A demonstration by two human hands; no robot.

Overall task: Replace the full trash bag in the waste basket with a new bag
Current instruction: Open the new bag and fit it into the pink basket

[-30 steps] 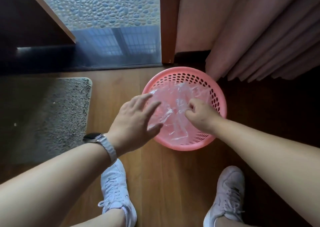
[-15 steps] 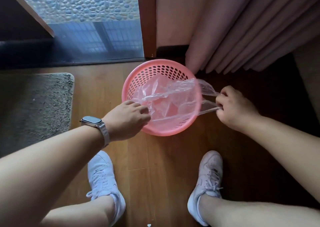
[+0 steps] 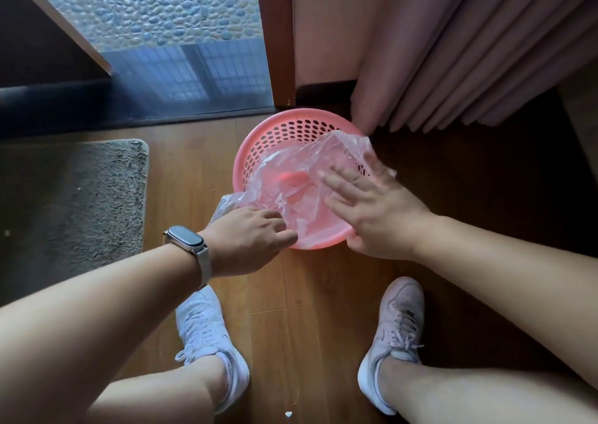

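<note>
While round pink perforated plastic waste basket (image 3: pixel 240 165) stands on wooden floor (image 3: pixel 191 171), clear plastic bag (image 3: pixel 291 177) drapes inside: left hand (image 3: pixel 249 239) pinches it at 7 o'clock; right hand (image 3: pixel 372 210), fingers splayed, presses at 4 o'clock.

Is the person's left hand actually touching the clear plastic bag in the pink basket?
Touching. The head view shows the left hand with its fingers curled into the clear bag at the near rim of the pink basket.
</note>
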